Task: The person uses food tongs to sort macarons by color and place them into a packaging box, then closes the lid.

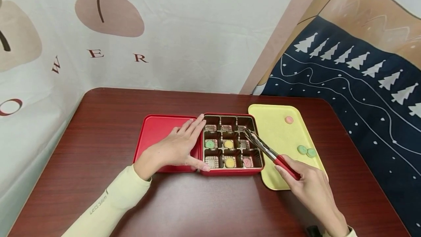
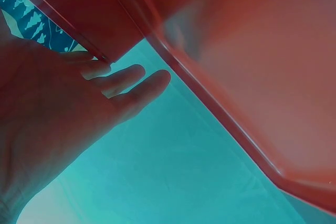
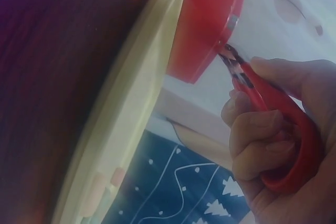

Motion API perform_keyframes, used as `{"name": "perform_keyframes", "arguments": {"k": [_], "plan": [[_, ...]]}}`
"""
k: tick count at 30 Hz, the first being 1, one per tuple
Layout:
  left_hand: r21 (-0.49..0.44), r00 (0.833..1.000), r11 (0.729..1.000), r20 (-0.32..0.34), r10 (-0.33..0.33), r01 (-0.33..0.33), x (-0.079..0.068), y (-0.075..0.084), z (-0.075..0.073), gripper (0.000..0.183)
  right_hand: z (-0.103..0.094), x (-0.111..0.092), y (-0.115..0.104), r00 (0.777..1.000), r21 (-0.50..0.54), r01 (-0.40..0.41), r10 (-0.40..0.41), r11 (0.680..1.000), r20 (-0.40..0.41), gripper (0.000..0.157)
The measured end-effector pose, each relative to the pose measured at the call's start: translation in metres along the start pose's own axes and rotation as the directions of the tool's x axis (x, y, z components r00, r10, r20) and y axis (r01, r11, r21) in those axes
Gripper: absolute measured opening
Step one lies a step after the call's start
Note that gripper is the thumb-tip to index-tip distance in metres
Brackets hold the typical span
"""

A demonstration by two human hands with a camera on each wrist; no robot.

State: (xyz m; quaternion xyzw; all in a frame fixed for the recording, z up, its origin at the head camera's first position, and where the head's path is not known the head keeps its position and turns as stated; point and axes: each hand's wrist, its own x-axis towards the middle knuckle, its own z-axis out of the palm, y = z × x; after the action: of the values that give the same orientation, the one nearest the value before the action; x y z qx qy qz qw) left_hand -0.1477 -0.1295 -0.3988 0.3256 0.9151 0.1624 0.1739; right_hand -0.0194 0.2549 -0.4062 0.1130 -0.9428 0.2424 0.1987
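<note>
"Which hand is nearer the loose pieces?"

"The right hand (image 1: 310,184), lower right of the frame. Its fingers are wrapped round the red handles of the tongs (image 1: 271,153). The two green discs (image 1: 306,151) lie just above it on the yellow tray (image 1: 274,120); the pink disc (image 1: 289,120) is farther up."

"And how do the tongs point?"

"Away from those discs. Their long axis slants from the hand up and left to the centre, with the tip over the right column of the sectioned box (image 1: 230,172), near the divider between the top and middle compartments."

"Anything in the tip?"

"I can't tell; nor whether it touches the box."

"The left hand (image 1: 179,143)?"

"Left of centre, fingers extended and thumb apart, spanning the box's left edge beside the red lid (image 1: 164,123). It grips nothing. I'd say what counts is the tip's place over that column, with the box steady."
</note>
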Motion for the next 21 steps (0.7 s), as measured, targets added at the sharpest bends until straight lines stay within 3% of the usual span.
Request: {"name": "perform_keyframes", "arguments": {"k": [14,21], "plan": [[0.002,1.0,1.0,-0.004,0.0,0.0,0.0006,-0.0007,0.0008,0.146,0.0093,-0.0046,0.0018,0.999,-0.042,0.042,-0.042,0.998,-0.012,0.047],[0.006,1.0,1.0,-0.002,-0.004,0.004,0.002,-0.0012,0.0014,0.146,0.0085,-0.0073,0.0015,0.999,-0.088,0.039,-0.038,0.995,0.008,0.058]]}}
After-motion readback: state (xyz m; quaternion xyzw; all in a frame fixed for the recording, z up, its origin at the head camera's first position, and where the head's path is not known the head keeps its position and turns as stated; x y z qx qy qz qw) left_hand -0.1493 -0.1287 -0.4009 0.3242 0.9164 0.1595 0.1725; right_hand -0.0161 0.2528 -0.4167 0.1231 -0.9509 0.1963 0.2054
